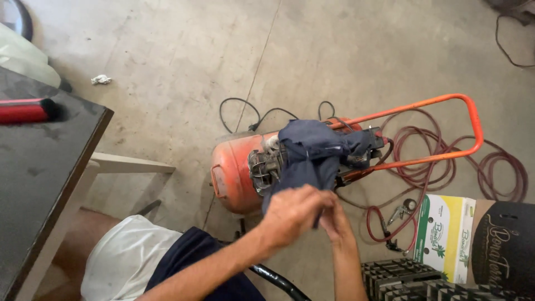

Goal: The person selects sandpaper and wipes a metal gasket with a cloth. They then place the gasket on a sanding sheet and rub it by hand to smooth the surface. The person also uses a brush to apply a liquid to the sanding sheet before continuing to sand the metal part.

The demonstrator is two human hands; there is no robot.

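A dark blue cloth is draped over the motor of an orange air compressor standing on the concrete floor. My left hand is closed around the lower end of the cloth. My right hand sits just beside it, fingers pressed against the same bunched end. The compressor's orange tube handle sticks out to the right. Part of the motor is hidden under the cloth.
A coiled dark red air hose lies right of the compressor, a black power cord behind it. A dark tabletop with a red roller is at left. A cardboard box and black crate sit bottom right.
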